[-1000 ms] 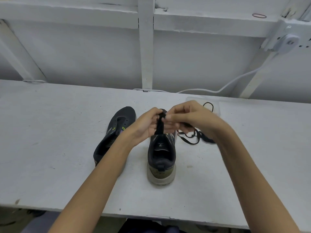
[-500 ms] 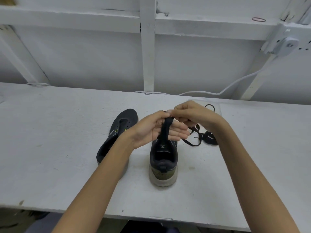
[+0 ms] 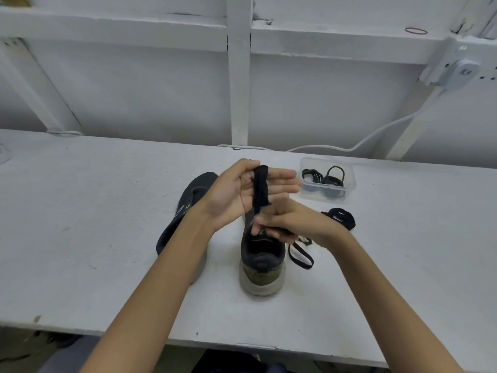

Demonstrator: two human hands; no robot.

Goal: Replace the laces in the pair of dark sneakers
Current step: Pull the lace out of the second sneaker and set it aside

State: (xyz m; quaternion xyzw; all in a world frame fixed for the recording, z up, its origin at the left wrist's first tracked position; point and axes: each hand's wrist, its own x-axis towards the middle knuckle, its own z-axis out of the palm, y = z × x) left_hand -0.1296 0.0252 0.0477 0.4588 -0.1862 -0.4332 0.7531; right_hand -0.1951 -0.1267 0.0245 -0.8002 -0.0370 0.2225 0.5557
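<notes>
Two dark sneakers lie on the white table. The left sneaker (image 3: 185, 208) lies on its side, partly behind my left forearm. The right sneaker (image 3: 262, 265) stands upright, heel toward me. My left hand (image 3: 250, 189) is raised above its toe, palm up and fingers straight, with a black lace (image 3: 260, 189) wound around them and pinned by the thumb. My right hand (image 3: 285, 222) is lower, over the shoe's tongue, pinching the lace's running end. A loop of that lace (image 3: 300, 254) trails on the table beside the shoe.
A clear plastic box (image 3: 326, 181) holding coiled black laces stands behind my hands at the right. Another black lace bundle (image 3: 340, 216) lies on the table right of my right wrist. A white cable (image 3: 349, 148) runs along the back wall.
My right hand has dropped from beside the left hand's fingertips down to the shoe's tongue, drawing the lace with it. My left hand opened flat, the lace wound around it. The plastic box came into sight.
</notes>
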